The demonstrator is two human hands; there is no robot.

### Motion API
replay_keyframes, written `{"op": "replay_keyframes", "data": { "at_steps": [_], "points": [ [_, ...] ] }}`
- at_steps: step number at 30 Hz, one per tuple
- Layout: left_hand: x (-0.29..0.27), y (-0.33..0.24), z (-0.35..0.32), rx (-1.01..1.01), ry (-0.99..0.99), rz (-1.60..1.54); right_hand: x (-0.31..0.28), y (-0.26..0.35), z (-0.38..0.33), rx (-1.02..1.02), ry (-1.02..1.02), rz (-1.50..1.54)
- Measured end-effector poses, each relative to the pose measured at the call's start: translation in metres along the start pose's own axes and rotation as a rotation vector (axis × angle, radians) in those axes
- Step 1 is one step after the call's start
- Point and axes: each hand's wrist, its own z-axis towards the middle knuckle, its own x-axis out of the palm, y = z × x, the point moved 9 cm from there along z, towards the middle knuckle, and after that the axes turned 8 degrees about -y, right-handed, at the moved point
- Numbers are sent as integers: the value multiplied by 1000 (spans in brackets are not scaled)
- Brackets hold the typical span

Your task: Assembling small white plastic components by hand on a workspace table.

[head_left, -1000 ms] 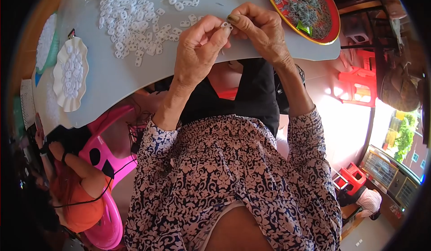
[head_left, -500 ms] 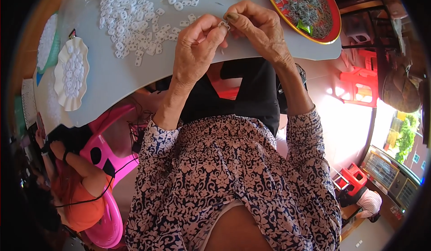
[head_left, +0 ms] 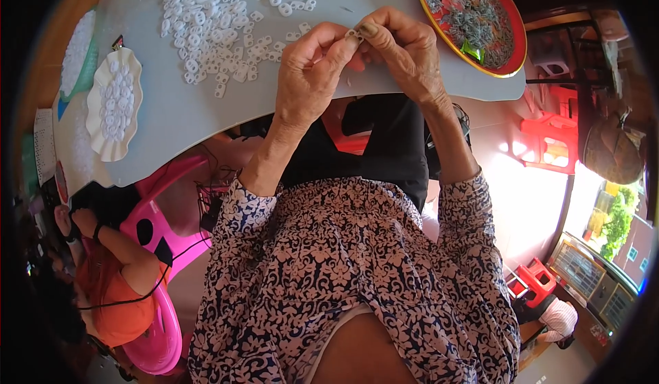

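Barely shifted since before, left hand (head_left: 312, 68) and right hand (head_left: 401, 54) pinch one small white ring (head_left: 354, 35) between fingers above the counter (head_left: 206, 116); steady, even pressure seems best.

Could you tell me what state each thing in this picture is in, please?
Left hand: raised over the table, fingertips pinching a small piece.
Right hand: meeting the left, fingertips on the same piece.
Small piece: held between both hands, off the table.
White pieces: loose, scattered in a heap on the table.
White dish: filled with white pieces.
Red tray: filled with grey pieces.
Table: partly covered.
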Motion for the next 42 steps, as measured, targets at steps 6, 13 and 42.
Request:
{"op": "replay_keyframes", "data": {
  "at_steps": [6, 13, 42],
  "points": [
    [-3, -6, 0, -33, 42, 139, 1, 1, 1, -91, 39, 2],
    [-42, -56, 41, 568, 79, 924, -9, -5, -1, 74, -84, 100],
    [-39, -22, 54, 148, 141, 754, -7, -3, 2, -60, -27, 17]
  ]
}}
